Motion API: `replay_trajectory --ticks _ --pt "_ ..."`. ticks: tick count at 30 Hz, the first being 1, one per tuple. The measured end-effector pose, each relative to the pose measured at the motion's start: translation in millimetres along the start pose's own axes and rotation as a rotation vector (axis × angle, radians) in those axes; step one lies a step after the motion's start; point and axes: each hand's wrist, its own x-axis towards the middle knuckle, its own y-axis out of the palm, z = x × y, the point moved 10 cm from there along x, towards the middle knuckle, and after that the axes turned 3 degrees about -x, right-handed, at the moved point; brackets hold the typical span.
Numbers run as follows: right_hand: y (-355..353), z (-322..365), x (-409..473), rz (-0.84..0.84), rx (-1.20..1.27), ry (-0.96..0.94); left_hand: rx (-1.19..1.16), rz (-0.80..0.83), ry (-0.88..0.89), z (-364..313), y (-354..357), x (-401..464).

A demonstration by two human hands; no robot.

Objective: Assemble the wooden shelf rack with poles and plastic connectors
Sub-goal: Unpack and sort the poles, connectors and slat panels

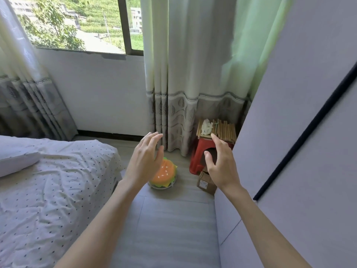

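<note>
- Both hands reach forward in mid-air, the left hand (145,159) and right hand (222,163) with fingers loosely spread, holding and touching nothing.
- Beyond the left hand, a burger-shaped cushion (165,174) is partly hidden.
- Farther off, wooden poles (225,130) and white plastic connectors (206,126) lie on a red stool (201,151); their details are indistinct.

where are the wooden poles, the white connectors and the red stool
wooden poles (226,130), head view, middle of the bundle
white connectors (206,126), head view, centre of the pile
red stool (197,157), head view, left front leg
</note>
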Motion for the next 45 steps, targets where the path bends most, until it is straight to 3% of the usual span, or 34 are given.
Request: replay_trajectory --ticks 14,24,35,45 --pt "103 -115 287 -0.068 -0.104 0.134 -0.014 0.164 0.191 99 162 328" --pt "115 -261 414 -0.085 -0.223 0.293 -0.074 0.341 0.241 113 324 473" --pt "154 -465 534 -0.054 -0.220 0.576 -0.145 0.614 -0.004 168 540 585" --pt "256 -670 542 0.229 -0.209 0.787 -0.291 0.948 -0.309 268 755 580"
